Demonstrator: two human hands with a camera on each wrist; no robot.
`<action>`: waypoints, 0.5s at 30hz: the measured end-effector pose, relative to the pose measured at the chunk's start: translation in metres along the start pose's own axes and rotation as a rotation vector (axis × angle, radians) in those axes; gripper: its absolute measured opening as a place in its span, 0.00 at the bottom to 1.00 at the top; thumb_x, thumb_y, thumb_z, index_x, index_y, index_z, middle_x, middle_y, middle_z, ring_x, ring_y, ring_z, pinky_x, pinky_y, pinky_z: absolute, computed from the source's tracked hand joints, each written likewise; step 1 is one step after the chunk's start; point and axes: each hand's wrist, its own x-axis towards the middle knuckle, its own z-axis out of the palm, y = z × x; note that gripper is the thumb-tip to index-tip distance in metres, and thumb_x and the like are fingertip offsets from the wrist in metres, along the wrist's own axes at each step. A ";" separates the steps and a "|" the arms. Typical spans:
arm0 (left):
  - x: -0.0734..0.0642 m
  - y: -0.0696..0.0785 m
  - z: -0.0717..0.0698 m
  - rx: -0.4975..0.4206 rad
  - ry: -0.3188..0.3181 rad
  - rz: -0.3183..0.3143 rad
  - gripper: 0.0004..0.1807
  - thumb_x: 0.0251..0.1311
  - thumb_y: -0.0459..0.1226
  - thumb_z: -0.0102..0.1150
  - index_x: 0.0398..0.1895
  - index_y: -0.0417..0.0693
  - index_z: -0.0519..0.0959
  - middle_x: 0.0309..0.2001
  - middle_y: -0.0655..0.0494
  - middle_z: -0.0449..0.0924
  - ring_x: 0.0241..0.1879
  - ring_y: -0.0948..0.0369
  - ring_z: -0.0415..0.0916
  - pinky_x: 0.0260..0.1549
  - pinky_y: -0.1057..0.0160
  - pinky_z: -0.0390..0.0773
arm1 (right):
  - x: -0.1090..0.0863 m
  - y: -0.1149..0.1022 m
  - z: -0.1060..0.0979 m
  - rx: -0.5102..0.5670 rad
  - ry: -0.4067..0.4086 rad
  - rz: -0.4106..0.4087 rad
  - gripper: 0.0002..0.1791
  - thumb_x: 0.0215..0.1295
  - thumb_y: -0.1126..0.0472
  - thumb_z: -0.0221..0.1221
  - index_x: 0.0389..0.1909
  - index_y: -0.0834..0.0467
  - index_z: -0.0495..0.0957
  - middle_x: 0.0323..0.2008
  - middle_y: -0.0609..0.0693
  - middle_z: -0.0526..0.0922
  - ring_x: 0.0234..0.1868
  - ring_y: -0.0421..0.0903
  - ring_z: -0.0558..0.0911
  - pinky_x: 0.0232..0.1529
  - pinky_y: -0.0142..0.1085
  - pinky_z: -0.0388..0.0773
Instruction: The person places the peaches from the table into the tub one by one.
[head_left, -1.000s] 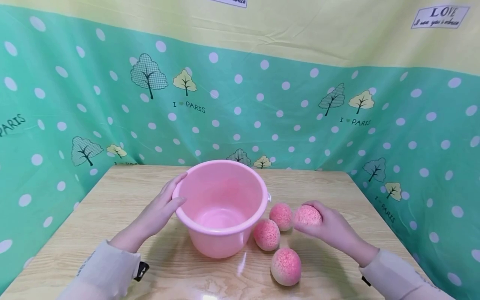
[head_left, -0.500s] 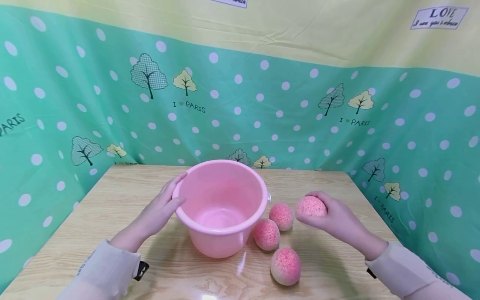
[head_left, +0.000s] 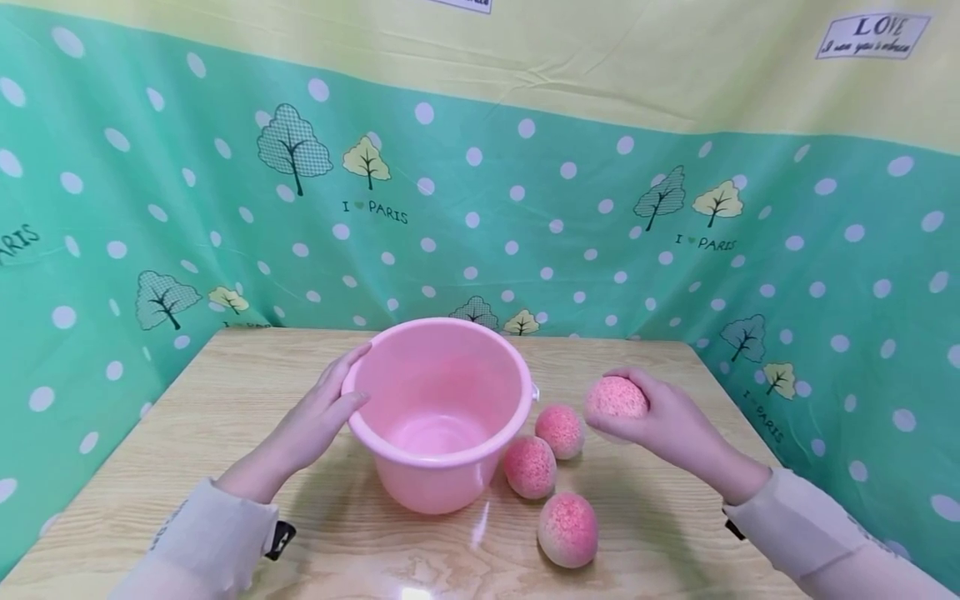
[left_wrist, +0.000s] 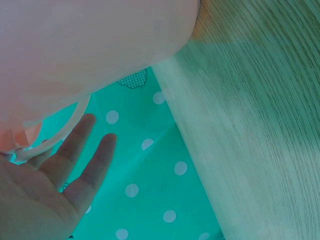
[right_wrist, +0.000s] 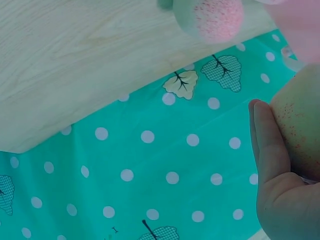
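Note:
A pink plastic bucket (head_left: pixel 438 479) stands on the table with its mouth tilted toward me in the head view. My left hand (head_left: pixel 318 417) holds its left rim, thumb over the edge; in the left wrist view two fingers (left_wrist: pixel 92 172) stretch out beside the white handle (left_wrist: pixel 70 127). Raised over the table on the right, my right hand (head_left: pixel 671 425) grips a pink, speckled peach (head_left: pixel 617 397). The right wrist view shows that peach's pale side (right_wrist: pixel 302 125) against the fingers. Three more peaches sit by the bucket: one farther back (head_left: pixel 560 431), one in the middle (head_left: pixel 530 467), one in front (head_left: pixel 568 530).
The wooden table (head_left: pixel 255 367) reaches back to a green dotted curtain (head_left: pixel 450 208) that also hangs along both sides. The bucket's handle joint (head_left: pixel 535 392) sticks out on its right.
My right hand has lifted the peach away from the other peaches, first slightly right, then up and a little back left. My left hand stays at the bucket's rim.

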 end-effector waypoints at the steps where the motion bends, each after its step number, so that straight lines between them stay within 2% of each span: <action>1: 0.000 0.000 0.000 0.000 0.000 -0.001 0.35 0.72 0.43 0.43 0.80 0.60 0.47 0.79 0.46 0.47 0.75 0.40 0.49 0.64 0.28 0.57 | 0.001 -0.001 -0.001 0.002 0.001 -0.003 0.38 0.54 0.39 0.69 0.61 0.53 0.72 0.48 0.57 0.82 0.41 0.49 0.81 0.35 0.39 0.80; 6: 0.001 0.000 0.000 -0.002 -0.004 -0.003 0.35 0.73 0.43 0.43 0.80 0.61 0.46 0.79 0.47 0.46 0.76 0.40 0.49 0.64 0.28 0.57 | 0.003 -0.005 -0.004 -0.001 0.016 -0.021 0.37 0.54 0.39 0.69 0.60 0.54 0.72 0.48 0.56 0.83 0.40 0.48 0.81 0.35 0.37 0.80; 15: 0.000 -0.001 -0.001 -0.002 -0.004 -0.004 0.35 0.73 0.43 0.43 0.80 0.61 0.46 0.79 0.46 0.46 0.76 0.40 0.49 0.63 0.28 0.58 | 0.006 -0.014 -0.009 0.009 0.014 -0.006 0.38 0.54 0.36 0.68 0.60 0.52 0.72 0.47 0.53 0.83 0.40 0.47 0.81 0.37 0.36 0.79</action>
